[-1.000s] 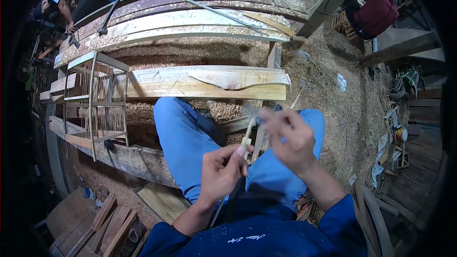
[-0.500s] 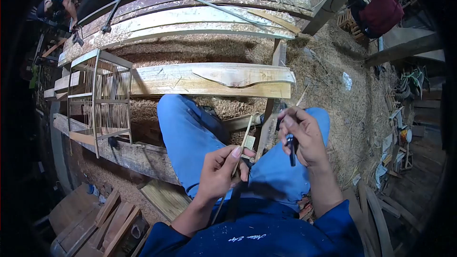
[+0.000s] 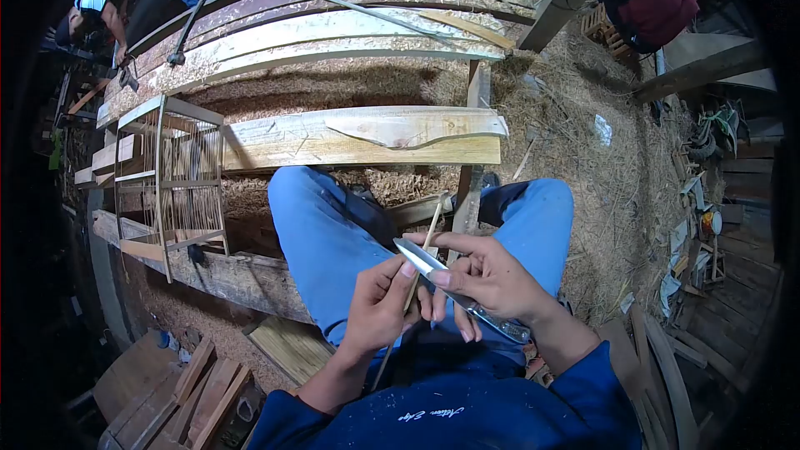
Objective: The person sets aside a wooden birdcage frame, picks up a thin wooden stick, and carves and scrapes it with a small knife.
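Observation:
My left hand [image 3: 379, 304] is closed round a thin, pale wooden stick [image 3: 434, 221] that slants up in front of my lap. Its lower end runs down past my wrist. In my right hand [image 3: 500, 279] is a knife [image 3: 422, 259] with a broad, bright blade pointing up and left. The blade lies across the stick just above my left thumb, my right thumb resting near the blade's base. Part of the handle shows below my right palm. Both hands are close together between my knees.
A wooden frame [image 3: 158, 175] with many thin rods stands left. Ahead lies a plank [image 3: 275, 133] bearing a curved board [image 3: 400, 127]; behind it is a shavings-covered bench [image 3: 300, 29]. One person [image 3: 108, 0] is at far left, another [image 3: 658, 4] at far right. Wood scraps [image 3: 204, 392] lie lower left.
My right hand has come left and down to my left hand, turning the knife so its blade meets the stick. My left hand keeps its hold. The whole view has shifted slightly.

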The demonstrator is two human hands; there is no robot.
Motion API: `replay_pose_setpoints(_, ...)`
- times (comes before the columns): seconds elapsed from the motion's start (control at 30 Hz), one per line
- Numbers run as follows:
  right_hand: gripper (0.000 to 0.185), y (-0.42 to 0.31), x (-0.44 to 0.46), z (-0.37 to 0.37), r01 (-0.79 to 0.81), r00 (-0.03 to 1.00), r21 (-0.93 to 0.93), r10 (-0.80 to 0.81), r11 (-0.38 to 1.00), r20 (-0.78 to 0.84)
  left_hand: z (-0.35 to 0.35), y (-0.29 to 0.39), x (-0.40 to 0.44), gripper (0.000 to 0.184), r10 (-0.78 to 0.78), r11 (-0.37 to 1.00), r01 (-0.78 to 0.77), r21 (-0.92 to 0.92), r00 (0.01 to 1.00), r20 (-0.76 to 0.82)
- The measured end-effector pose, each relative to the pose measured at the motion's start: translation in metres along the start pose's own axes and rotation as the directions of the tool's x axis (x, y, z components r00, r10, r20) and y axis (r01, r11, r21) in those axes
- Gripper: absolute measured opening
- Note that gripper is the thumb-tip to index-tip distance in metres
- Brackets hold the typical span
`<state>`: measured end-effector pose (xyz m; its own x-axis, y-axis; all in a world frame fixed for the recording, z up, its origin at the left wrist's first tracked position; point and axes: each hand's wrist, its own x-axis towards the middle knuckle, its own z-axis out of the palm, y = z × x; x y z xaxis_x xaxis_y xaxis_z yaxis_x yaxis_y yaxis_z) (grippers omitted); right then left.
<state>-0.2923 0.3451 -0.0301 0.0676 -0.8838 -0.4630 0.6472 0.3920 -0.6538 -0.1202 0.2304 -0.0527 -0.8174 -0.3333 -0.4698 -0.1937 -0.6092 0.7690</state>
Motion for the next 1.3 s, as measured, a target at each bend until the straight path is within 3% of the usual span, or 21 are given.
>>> replay_pose_setpoints(0.23,0.053,0.007,-0.001,-0.002,-0.065,0.997,0.029,0.063,0.997,0.047,0.012,0.004,-0.008,0.026,0.001,0.993,0.011,0.117,0.994,-0.105)
replay_pose_setpoints(0.77,0.054,-0.005,-0.016,0.007,-0.130,0.990,-0.009,0.130,0.992,0.053,0.015,-0.004,-0.014,0.021,0.188,0.928,-0.133,0.347,0.974,-0.130)
replay_pose_setpoints(1.07,0.051,-0.004,-0.018,0.009,-0.105,0.993,-0.103,0.099,0.989,-0.056,0.016,-0.006,-0.014,0.022,0.237,0.891,-0.166,0.423,0.964,-0.122)
replay_pose_setpoints(1.13,0.051,-0.006,-0.022,-0.010,0.001,0.886,-0.275,-0.128,0.962,-0.446,0.017,-0.004,-0.021,0.023,0.195,0.903,-0.126,0.411,0.972,-0.131)
replay_pose_setpoints(1.3,0.054,-0.020,-0.029,-0.014,0.041,0.930,-0.236,-0.124,0.971,-0.347,0.017,0.002,-0.027,0.028,0.047,0.969,0.002,0.245,0.980,-0.193)
